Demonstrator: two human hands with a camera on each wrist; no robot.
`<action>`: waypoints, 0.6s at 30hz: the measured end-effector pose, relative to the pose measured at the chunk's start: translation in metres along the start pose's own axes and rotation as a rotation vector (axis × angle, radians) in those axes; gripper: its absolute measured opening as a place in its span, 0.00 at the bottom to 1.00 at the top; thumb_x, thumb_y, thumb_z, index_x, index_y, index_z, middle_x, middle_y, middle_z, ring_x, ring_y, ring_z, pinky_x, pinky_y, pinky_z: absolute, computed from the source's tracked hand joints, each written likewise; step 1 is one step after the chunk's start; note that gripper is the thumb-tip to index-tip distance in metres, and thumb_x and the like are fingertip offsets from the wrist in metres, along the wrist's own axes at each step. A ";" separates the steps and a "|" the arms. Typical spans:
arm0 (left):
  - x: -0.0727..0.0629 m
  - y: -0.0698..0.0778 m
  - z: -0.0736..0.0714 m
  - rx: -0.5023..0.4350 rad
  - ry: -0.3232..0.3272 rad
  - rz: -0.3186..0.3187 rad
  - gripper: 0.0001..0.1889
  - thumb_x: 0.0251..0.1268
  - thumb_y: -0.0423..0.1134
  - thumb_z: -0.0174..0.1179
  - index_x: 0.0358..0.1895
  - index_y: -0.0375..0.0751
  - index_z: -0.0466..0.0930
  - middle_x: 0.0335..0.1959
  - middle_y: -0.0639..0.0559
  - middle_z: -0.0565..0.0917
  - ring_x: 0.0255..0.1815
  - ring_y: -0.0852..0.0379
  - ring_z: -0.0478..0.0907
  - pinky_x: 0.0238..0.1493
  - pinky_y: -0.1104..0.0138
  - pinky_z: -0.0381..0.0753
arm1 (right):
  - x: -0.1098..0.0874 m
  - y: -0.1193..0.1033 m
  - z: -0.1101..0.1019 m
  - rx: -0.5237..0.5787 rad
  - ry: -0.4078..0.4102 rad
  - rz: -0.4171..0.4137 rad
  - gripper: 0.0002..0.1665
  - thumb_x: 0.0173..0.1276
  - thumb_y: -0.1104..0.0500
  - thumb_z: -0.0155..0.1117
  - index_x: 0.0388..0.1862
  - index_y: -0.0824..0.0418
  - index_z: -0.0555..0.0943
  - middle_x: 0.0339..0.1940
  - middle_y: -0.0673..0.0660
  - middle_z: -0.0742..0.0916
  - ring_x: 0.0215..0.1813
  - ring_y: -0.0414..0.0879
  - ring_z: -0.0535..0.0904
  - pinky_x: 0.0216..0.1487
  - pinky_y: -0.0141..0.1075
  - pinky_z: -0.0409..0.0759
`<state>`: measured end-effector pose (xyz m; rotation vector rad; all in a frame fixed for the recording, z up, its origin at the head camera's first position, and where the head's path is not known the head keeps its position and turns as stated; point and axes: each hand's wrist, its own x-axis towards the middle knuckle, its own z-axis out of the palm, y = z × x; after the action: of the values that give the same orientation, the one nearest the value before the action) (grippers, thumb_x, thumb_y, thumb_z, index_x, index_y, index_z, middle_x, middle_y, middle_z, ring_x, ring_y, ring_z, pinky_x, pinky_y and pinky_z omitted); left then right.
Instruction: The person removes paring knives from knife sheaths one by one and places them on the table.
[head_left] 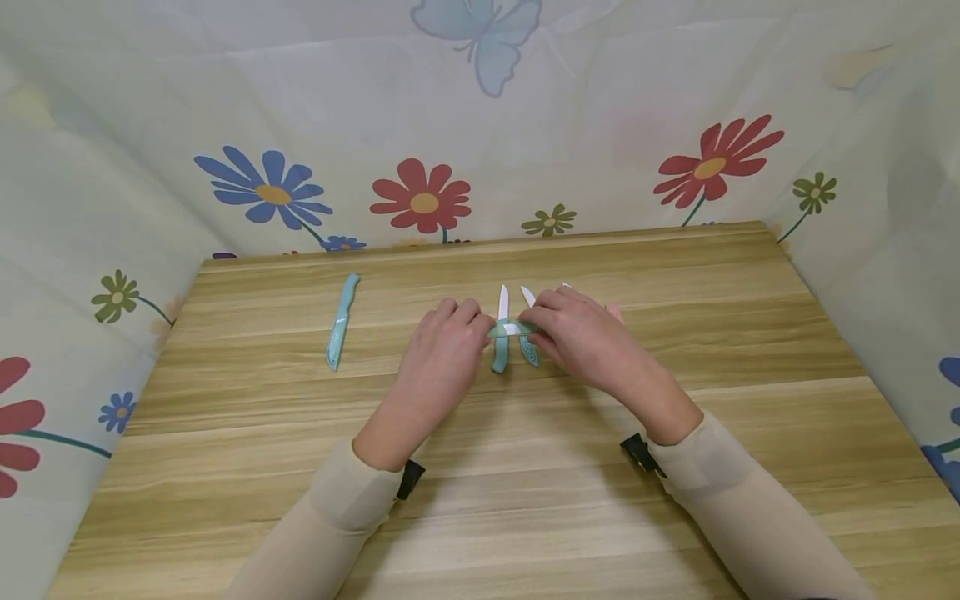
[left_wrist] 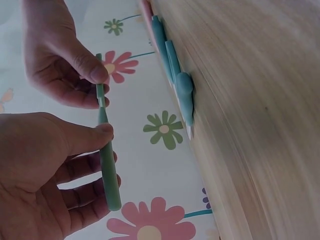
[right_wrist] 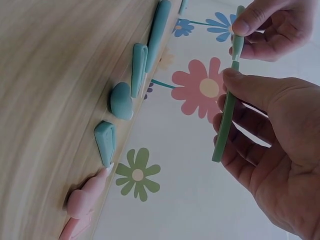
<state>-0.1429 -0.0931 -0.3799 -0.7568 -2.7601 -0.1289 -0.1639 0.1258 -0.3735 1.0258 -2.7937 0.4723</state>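
A small green knife [head_left: 512, 330] is held crosswise above the table between both hands, with a short white stretch of blade showing. My left hand [head_left: 448, 342] pinches its rounded handle [left_wrist: 109, 175] between thumb and fingers. At the other end my right hand [head_left: 581, 333] grips the flat green sheath [right_wrist: 226, 122] that covers the rest of the blade. Below them lies a bare knife with a teal handle [head_left: 499, 358] and white blade [head_left: 503, 300]. Beside it is a teal sheath with holes [head_left: 531, 352]. Another white blade [head_left: 528, 295] is partly hidden by the right hand.
One teal knife in its sheath [head_left: 342, 321] lies apart on the left of the wooden table [head_left: 262, 450]. A pink knife handle [right_wrist: 85, 197] and a pink sheath [right_wrist: 76, 227] lie to the right, next to another teal sheath [right_wrist: 105, 142]. Flower-printed cloth [head_left: 600, 125] surrounds the table's back and sides.
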 end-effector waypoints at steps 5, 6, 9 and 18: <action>0.000 0.000 -0.001 0.004 -0.001 0.001 0.12 0.68 0.37 0.75 0.51 0.38 0.90 0.40 0.48 0.82 0.39 0.50 0.73 0.39 0.64 0.76 | 0.000 0.000 -0.001 -0.001 0.003 -0.011 0.14 0.72 0.61 0.76 0.54 0.62 0.89 0.46 0.55 0.87 0.53 0.53 0.85 0.75 0.55 0.70; 0.000 0.000 -0.001 0.003 -0.001 0.001 0.12 0.68 0.37 0.75 0.51 0.38 0.90 0.40 0.48 0.82 0.39 0.50 0.73 0.39 0.64 0.76 | 0.000 0.000 -0.001 -0.002 0.002 -0.010 0.14 0.72 0.61 0.76 0.55 0.62 0.89 0.46 0.55 0.87 0.53 0.53 0.85 0.75 0.55 0.70; 0.000 0.000 -0.002 0.002 -0.005 -0.001 0.12 0.68 0.37 0.75 0.51 0.38 0.90 0.40 0.48 0.82 0.39 0.50 0.73 0.39 0.64 0.76 | -0.001 0.000 -0.001 0.002 -0.002 -0.004 0.15 0.72 0.61 0.76 0.55 0.63 0.88 0.47 0.56 0.87 0.54 0.53 0.85 0.75 0.54 0.71; 0.000 -0.001 -0.003 0.005 -0.008 -0.008 0.11 0.69 0.36 0.73 0.51 0.39 0.90 0.41 0.49 0.83 0.40 0.50 0.74 0.39 0.64 0.77 | 0.000 0.002 -0.002 0.006 -0.002 -0.007 0.15 0.71 0.61 0.76 0.54 0.63 0.88 0.47 0.56 0.88 0.55 0.54 0.85 0.76 0.56 0.69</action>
<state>-0.1427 -0.0947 -0.3774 -0.7463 -2.7706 -0.1202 -0.1654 0.1280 -0.3719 1.0371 -2.7914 0.4795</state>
